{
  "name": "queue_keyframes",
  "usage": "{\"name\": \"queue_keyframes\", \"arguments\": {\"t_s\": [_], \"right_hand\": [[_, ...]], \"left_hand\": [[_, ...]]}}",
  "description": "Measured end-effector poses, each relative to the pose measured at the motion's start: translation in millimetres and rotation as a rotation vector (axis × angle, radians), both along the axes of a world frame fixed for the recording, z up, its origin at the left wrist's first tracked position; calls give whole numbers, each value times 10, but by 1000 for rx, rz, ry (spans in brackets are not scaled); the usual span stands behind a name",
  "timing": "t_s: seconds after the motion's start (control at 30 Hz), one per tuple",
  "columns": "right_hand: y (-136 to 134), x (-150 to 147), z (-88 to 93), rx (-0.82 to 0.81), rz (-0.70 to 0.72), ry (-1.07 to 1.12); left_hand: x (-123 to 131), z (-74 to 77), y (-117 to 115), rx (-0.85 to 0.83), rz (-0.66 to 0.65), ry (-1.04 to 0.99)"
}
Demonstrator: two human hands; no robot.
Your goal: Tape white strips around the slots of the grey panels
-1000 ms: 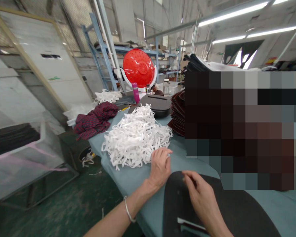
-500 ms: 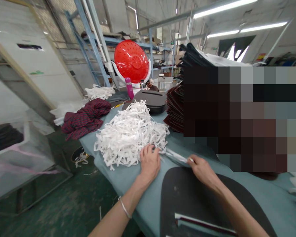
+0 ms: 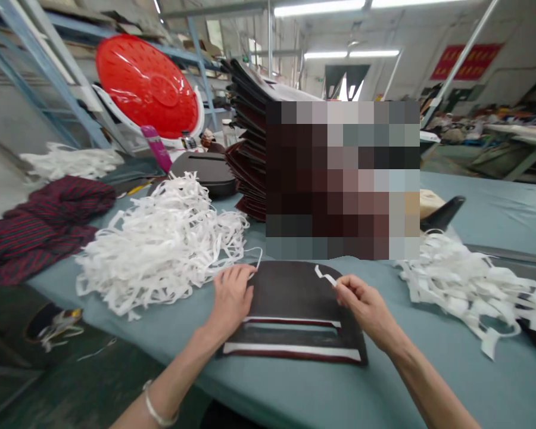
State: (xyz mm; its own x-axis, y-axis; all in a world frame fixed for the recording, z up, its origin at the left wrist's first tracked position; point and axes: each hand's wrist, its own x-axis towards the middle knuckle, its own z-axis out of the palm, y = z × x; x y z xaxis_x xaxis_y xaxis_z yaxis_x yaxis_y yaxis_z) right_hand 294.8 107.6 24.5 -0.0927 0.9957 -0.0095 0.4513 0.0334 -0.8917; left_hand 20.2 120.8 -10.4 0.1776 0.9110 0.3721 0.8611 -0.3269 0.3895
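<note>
A dark, round-topped panel (image 3: 290,292) with a long slot lies flat on the cloth-covered table, two white strips edged in dark red running along its slot and lower edge. My left hand (image 3: 233,292) rests at the panel's left side, fingers bent over and thumb apart. Close to its fingertips, a thin white loop trails from the heap of white strips (image 3: 161,244). Above the panel's right edge, my right hand (image 3: 361,304) is closed in a pinch on a short white strip (image 3: 325,276), whose free end points up and left.
Behind the panel stands a stack of dark sheets (image 3: 248,155), beside a blurred-out area. Another white strip pile (image 3: 464,280) lies right. A striped cloth (image 3: 53,220), pink bottle (image 3: 156,149), black case (image 3: 205,173) and red basin (image 3: 149,89) are at left and back.
The view has swung right. My right hand has drawn the white strip away from the heap and over the panel. My left hand has moved from the heap to the panel's left side.
</note>
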Motion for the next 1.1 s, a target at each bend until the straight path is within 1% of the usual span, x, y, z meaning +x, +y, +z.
{"name": "queue_keyframes", "arguments": {"t_s": [0.03,0.1,0.17,0.2,0.27,0.33,0.37,0.47,0.57,0.67,0.73,0.8,0.9,1.0,1.1], "right_hand": [[-40,-66,10,-23,39,17],[-104,-198,31,-24,139,21],[-151,-288,53,26,206,-1],[-170,-302,63,45,205,-29],[-202,-263,75,45,144,-123],[-237,-160,65,22,88,-233],[-260,-102,50,17,85,-272],[-359,22,-46,22,165,-292],[-499,27,-188,18,220,-301],[-651,-21,-317,-5,165,-361],[-737,-38,-375,-38,113,-382],[-798,-30,-413,-67,91,-384],[-847,10,-449,-45,70,-374],[-868,46,-471,-30,25,-388],[-882,51,-475,-67,3,-419]], "left_hand": [[90,68,11,22,-39,-40],[314,219,-7,6,-202,-121],[526,356,-61,-119,-373,-169],[596,409,-90,-210,-431,-186],[630,478,-138,-386,-470,-230],[524,507,-180,-516,-431,-272],[435,510,-205,-553,-399,-286],[121,480,-319,-605,-323,-279],[-142,387,-472,-616,-240,-255],[-309,262,-585,-618,-106,-249],[-376,199,-610,-622,-46,-263],[-417,169,-600,-626,-48,-284],[-437,158,-565,-641,-67,-291],[-427,139,-554,-652,7,-273],[-419,109,-562,-635,50,-293]]}}
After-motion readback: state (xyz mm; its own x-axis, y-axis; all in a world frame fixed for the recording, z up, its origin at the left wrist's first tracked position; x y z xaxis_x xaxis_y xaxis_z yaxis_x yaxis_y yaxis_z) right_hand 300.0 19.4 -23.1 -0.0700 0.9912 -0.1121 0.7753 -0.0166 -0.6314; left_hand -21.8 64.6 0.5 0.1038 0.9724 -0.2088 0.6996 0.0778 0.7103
